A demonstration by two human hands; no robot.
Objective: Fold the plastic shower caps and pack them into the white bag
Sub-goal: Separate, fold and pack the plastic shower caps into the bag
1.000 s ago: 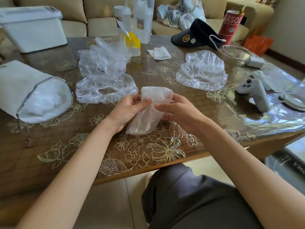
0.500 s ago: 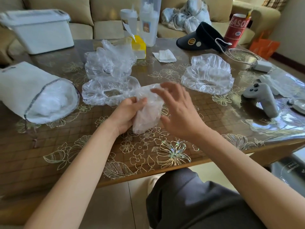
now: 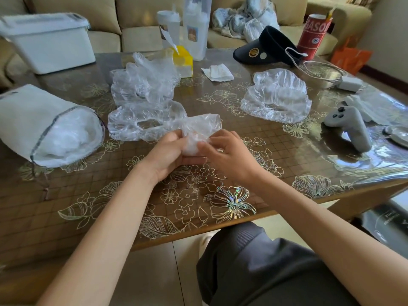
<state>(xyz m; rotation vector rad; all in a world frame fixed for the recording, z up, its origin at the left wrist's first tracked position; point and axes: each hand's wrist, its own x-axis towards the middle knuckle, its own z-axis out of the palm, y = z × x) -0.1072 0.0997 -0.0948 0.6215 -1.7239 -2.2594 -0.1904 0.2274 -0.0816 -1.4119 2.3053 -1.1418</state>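
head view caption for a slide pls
Left hand and right hand fold a clear shower cap near the open white bag.

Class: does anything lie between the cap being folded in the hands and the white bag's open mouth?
Only a flat unfolded cap on the table, just beyond the straight line from the held cap to the white bag. Nearer the table edge nothing visible blocks.

The single view comes from a wide-angle camera on the person's head, facing forward and steeply down over the table (image 3: pixel 287 164). It sits close: both forearms enter from the bottom edge, and the left hand (image 3: pixel 170 154) and right hand (image 3: pixel 229 155) meet on a cap (image 3: pixel 203 127) just above frame centre. A knee (image 3: pixel 254 261) fills the lower right. The sofa (image 3: pixel 136 16) runs along the top, beyond the table.
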